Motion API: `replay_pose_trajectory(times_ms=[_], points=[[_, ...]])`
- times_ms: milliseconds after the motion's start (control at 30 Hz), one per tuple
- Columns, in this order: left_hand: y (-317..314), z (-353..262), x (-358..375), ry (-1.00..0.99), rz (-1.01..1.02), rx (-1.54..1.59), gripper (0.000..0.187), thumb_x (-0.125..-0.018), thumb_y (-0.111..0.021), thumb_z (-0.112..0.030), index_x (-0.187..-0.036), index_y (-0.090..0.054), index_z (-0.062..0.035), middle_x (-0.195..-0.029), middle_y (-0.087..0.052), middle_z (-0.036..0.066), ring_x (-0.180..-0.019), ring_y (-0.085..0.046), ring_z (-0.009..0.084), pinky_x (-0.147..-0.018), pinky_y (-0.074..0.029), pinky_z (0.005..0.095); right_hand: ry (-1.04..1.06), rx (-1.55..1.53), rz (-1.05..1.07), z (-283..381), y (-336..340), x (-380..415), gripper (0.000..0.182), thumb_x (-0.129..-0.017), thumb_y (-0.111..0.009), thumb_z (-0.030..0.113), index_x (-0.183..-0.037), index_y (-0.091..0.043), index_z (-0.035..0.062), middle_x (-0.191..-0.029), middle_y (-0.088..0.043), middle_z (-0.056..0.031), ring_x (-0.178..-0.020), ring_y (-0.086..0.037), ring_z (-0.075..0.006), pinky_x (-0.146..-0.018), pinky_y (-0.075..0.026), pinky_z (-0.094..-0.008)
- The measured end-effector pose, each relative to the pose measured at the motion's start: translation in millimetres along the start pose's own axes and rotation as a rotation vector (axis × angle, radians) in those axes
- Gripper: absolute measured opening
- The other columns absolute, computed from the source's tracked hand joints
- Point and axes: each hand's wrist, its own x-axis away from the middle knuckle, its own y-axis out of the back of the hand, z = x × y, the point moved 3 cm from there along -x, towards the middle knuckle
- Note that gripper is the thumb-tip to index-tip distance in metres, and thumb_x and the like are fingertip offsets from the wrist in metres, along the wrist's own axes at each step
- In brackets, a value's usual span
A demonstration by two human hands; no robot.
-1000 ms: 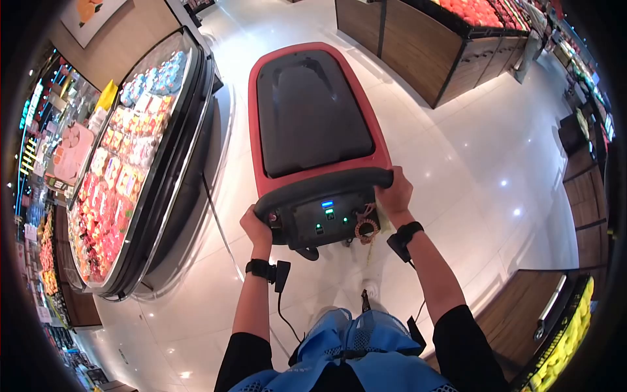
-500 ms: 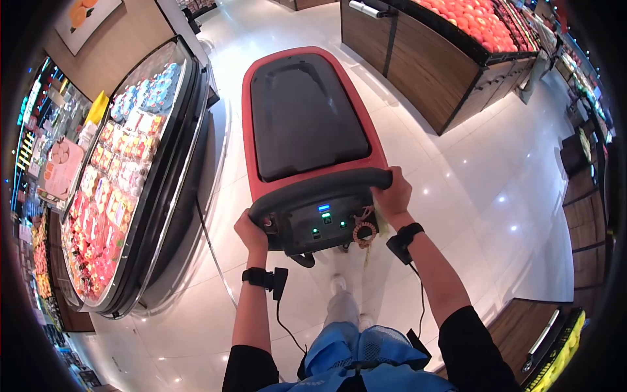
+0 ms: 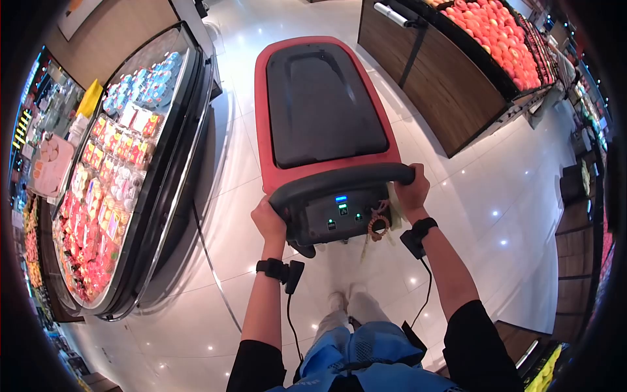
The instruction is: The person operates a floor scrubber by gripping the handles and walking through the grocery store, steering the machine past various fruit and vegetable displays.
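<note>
Ahead of me stands a walk-behind floor scrubber (image 3: 325,104) with a red body and a dark grey lid. Its curved black handlebar (image 3: 346,175) spans my side of the machine. My left hand (image 3: 268,219) is wrapped round the left end of the bar, and my right hand (image 3: 413,189) grips the right end. Below the bar, a black control panel (image 3: 341,219) shows blue and green lights. A brown coiled ring (image 3: 378,227) hangs at the panel's right side, close to my right hand. Each wrist wears a black strap with a cable.
On the left, a chilled display case (image 3: 124,163) holds packed fruit behind a black rim and rail. A wood-sided counter (image 3: 431,85) piled with red fruit (image 3: 496,39) stands ahead right. Glossy tiled floor (image 3: 483,215) runs between them. Dark shelving (image 3: 578,255) lines the far right.
The scrubber and both hands sit farther right in the view. The fruit counter appears lower and farther right. My feet have changed position, and both hands keep their hold on the bar.
</note>
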Motion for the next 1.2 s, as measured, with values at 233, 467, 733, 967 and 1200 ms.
replay_pose_trajectory(times_ms=[233,467,733,967,1200], points=[[-45,-4,-73,0.037,-0.056,0.03,0.016,-0.072,-0.045,-0.004,-0.067,-0.059,0.0,-0.057,-0.058,0.01,-0.053,-0.058,0.0183,-0.05,-0.042,0.0278,0.016,-0.001,0.004,-20,-60,-71,0.041,-0.054,-0.073,0.011,-0.087,-0.049,0.0093,-0.069,-0.059,-0.0121,-0.064,-0.059,-0.033,-0.057,-0.048,-0.0383],[-103,-10,-149,-0.01,-0.057,-0.075,0.017,-0.073,-0.044,-0.006,-0.068,-0.059,0.0004,-0.057,-0.058,0.01,-0.053,-0.057,0.0174,-0.05,-0.041,0.0279,0.019,-0.029,0.046,-41,-121,-152,0.041,-0.055,-0.073,0.012,-0.087,-0.049,0.0094,-0.069,-0.059,-0.0125,-0.066,-0.059,-0.0334,-0.058,-0.048,-0.0392],[-158,-38,-241,-0.008,-0.111,-0.079,0.009,-0.065,-0.053,-0.003,-0.07,-0.059,0.0021,-0.057,-0.057,0.012,-0.053,-0.057,0.02,-0.049,-0.041,0.0295,0.055,-0.048,0.063,-61,-194,-252,0.04,-0.054,-0.073,0.012,-0.085,-0.048,0.0106,-0.066,-0.057,-0.0133,-0.063,-0.058,-0.0337,-0.056,-0.048,-0.0391],[-220,-18,-322,0.077,-0.132,-0.014,0.009,-0.064,-0.055,-0.002,-0.071,-0.059,0.0018,-0.06,-0.057,0.017,-0.055,-0.058,0.0266,-0.051,-0.042,0.0315,0.085,-0.061,0.044,-74,-262,-336,0.041,-0.052,-0.073,0.011,-0.085,-0.049,0.0105,-0.066,-0.057,-0.0133,-0.062,-0.058,-0.034,-0.056,-0.048,-0.0389],[-266,-1,-410,0.053,-0.133,-0.133,0.01,-0.062,-0.057,-0.002,-0.072,-0.059,0.0009,-0.062,-0.057,0.017,-0.057,-0.059,0.027,-0.052,-0.043,0.0319,0.098,-0.056,0.042,-68,-334,-414,0.041,-0.053,-0.073,0.009,-0.086,-0.048,0.0083,-0.067,-0.057,-0.0149,-0.065,-0.058,-0.0356,-0.056,-0.047,-0.0388]])
